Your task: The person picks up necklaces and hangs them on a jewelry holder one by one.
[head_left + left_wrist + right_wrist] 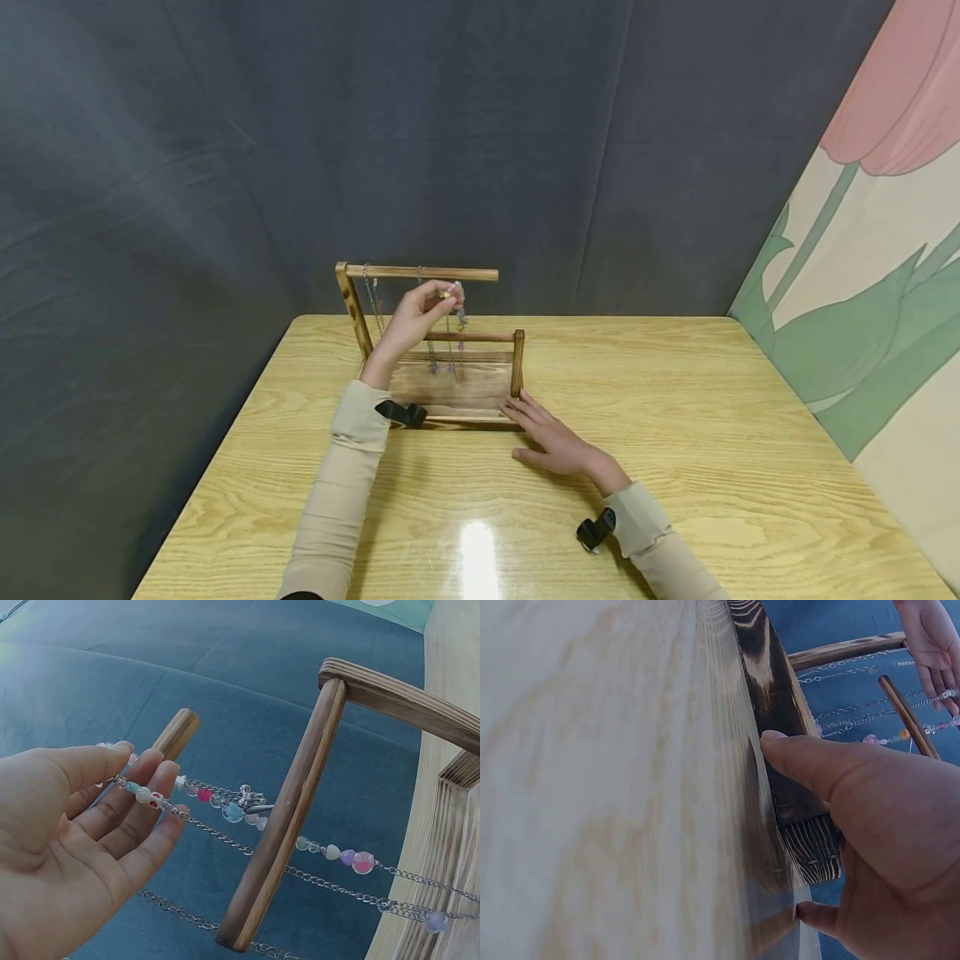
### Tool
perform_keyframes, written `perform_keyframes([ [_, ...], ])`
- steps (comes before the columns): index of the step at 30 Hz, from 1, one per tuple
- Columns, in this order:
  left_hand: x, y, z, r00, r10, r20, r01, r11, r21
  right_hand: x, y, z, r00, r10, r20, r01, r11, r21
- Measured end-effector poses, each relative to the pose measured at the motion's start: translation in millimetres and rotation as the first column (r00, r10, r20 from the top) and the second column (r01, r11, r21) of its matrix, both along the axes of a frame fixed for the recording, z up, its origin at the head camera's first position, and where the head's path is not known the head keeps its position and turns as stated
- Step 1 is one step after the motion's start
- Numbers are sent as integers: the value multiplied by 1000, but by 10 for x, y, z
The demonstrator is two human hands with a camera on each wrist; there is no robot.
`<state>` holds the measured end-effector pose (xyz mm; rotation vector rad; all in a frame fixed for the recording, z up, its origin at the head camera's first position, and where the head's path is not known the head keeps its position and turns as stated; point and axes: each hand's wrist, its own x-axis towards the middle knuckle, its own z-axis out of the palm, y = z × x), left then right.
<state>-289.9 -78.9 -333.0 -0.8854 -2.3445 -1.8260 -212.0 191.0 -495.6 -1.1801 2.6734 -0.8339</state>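
Note:
A wooden jewelry rack stands on the table, with an upper bar and a lower bar above its tray base. My left hand is beside the upper bar's free end and pinches a beaded necklace between thumb and fingers. Colored beads and silver chain run from the fingertips past the lower bar. Other chain necklaces hang from the rack. My right hand lies low at the base's front right corner, fingers extended against it.
The wood-grain table extends around the rack. A dark cloth hangs behind and to the left. On the right is a wall with a painted tulip.

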Motion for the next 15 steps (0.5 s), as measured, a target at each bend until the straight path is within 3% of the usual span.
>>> perform_keyframes([
  [15,-30,82,17,999,-23,-29,23,999,-26,3,5,6,1000,-3,12,3,1000,6],
])
